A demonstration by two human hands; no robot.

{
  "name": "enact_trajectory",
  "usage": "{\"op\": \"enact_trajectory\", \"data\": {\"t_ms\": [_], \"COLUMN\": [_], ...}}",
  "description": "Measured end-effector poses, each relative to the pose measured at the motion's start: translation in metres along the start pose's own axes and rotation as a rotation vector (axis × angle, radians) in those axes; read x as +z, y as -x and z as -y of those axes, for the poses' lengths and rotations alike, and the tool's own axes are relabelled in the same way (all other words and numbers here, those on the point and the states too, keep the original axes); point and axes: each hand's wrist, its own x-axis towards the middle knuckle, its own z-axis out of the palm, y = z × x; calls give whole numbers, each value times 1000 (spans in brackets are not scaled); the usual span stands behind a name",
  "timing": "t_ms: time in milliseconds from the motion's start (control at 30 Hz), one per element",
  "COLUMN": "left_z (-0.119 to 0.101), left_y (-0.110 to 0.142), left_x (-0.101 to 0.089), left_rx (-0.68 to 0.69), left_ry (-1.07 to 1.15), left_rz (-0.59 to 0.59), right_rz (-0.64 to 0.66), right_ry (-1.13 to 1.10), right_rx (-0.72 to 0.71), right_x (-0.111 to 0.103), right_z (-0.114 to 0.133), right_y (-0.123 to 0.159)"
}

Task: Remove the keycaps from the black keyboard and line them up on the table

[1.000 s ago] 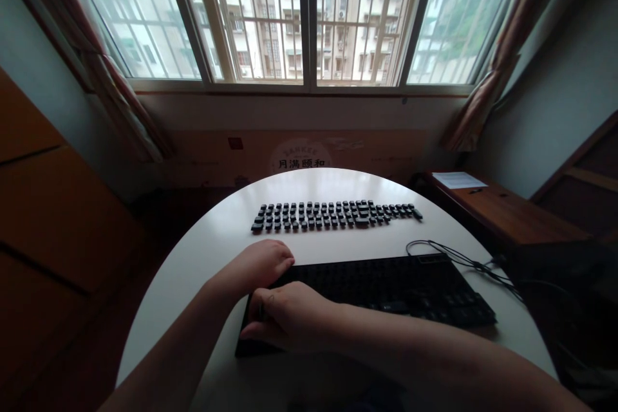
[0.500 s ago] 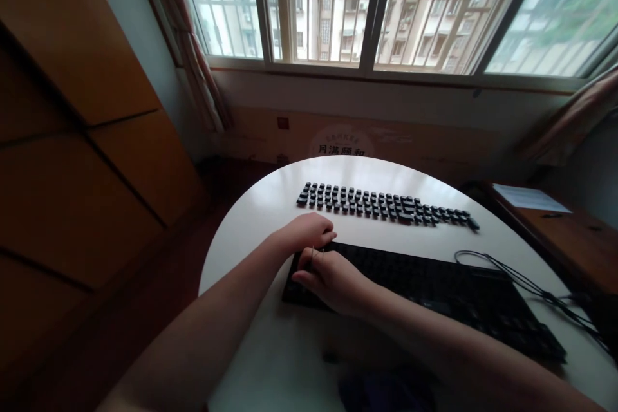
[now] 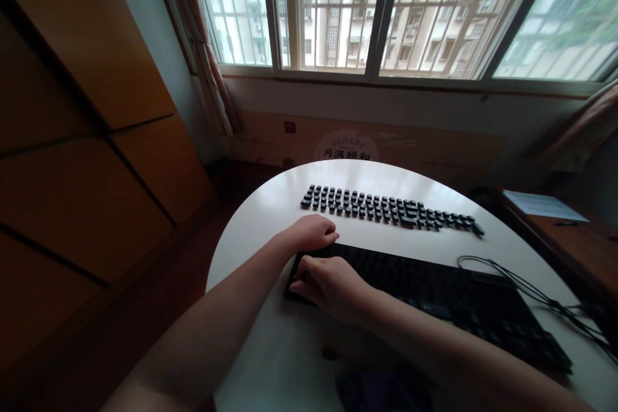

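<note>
Two bare hands are resting over the left end of a black keyboard [image 3: 415,277], which is lying on a white table [image 3: 255,232] with a curved edge. The left hand [image 3: 311,232] is covering the keyboard's far left corner, its fingers bending into a loose fist; whether it is gripping the edge, I cannot tell. The right hand [image 3: 335,286] is sitting just nearer, above the left end of the keys, with its thumb and fingers curling toward each other and leaving little gap; the curl is too dark to tell what, if anything, it is holding. The right forearm [image 3: 449,341] is slanting in from the lower right and hiding much of the keyboard's near edge. Beyond the keyboard, loose black keycaps [image 3: 371,207] are standing in close rows, with larger ones showing among them and one at the right end. A black cable [image 3: 557,308] is looping out behind the keyboard's right end and running toward the table's right edge. Near the bottom, a dark purplish thing [image 3: 381,389] is showing too dimly to name. On a brown desk [image 3: 528,232] at the right, a sheet of paper [image 3: 545,205] is lying flat. Behind everything, daylight is coming through a barred window [image 3: 338,13].
</note>
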Motion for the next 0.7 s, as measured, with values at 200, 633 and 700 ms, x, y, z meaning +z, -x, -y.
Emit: {"op": "enact_trajectory", "data": {"t_ms": [200,633,700], "left_z": [0,1,2], "left_y": [0,-4,-4], "left_x": [0,7,8], "left_rx": [-3,-51,-55], "left_ry": [-3,-10,-5], "left_rz": [-13,-32,-36], "right_rz": [-16,-146,-156], "right_ry": [4,-168,-163], "right_rx": [-10,28,27], "right_x": [2,2,3], "right_z": [-3,-9,-9], "right_y": [0,6,6]}}
